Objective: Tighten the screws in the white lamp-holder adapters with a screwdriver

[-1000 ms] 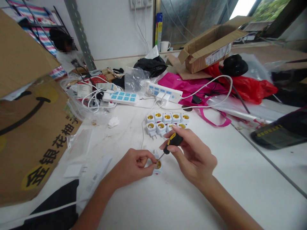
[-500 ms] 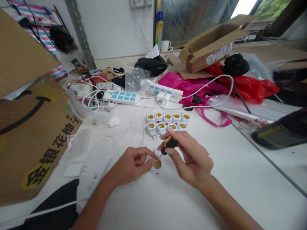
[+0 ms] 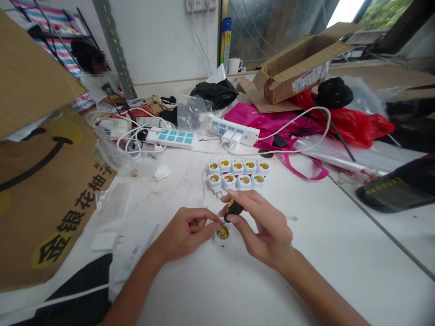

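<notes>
Small white plastic lamp-socket adapter [image 3: 222,233] on white tabletop [image 3: 316,276], brass-lined mouth up, just before the body. Light, stiff, prone to sliding; best steadied by the rim. Left hand [image 3: 185,233] curled, fingertips at rim. Right hand [image 3: 261,231] narrowly pinching black-and-yellow screwdriver [image 3: 233,210], shaft angled into mouth.

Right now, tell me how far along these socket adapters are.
Done: the grouped white adapters stand together, apparently finished. In hand: the right hand sets a yellow-and-black screwdriver at one adapter, steadied by the left hand. Left: unclear from the group.
</notes>
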`<move>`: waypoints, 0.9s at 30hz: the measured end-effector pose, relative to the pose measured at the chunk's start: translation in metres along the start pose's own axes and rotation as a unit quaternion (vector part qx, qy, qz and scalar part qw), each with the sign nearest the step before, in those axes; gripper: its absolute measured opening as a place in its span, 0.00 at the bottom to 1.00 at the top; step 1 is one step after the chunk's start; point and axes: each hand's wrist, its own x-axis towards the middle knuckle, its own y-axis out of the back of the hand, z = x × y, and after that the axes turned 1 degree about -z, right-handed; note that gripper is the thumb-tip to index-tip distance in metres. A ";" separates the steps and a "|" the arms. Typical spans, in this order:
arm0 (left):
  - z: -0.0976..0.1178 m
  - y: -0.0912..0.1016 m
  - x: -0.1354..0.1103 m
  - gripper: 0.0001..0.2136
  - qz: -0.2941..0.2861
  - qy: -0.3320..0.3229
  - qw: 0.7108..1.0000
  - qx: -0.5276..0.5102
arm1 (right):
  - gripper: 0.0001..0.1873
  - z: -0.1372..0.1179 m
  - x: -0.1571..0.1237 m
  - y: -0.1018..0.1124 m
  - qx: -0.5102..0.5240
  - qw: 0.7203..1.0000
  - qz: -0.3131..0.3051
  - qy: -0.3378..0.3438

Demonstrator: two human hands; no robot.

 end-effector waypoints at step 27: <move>0.004 0.000 0.001 0.14 0.003 0.029 0.999 0.021 | 0.35 -0.007 0.001 0.000 0.011 1.000 -0.025 0.007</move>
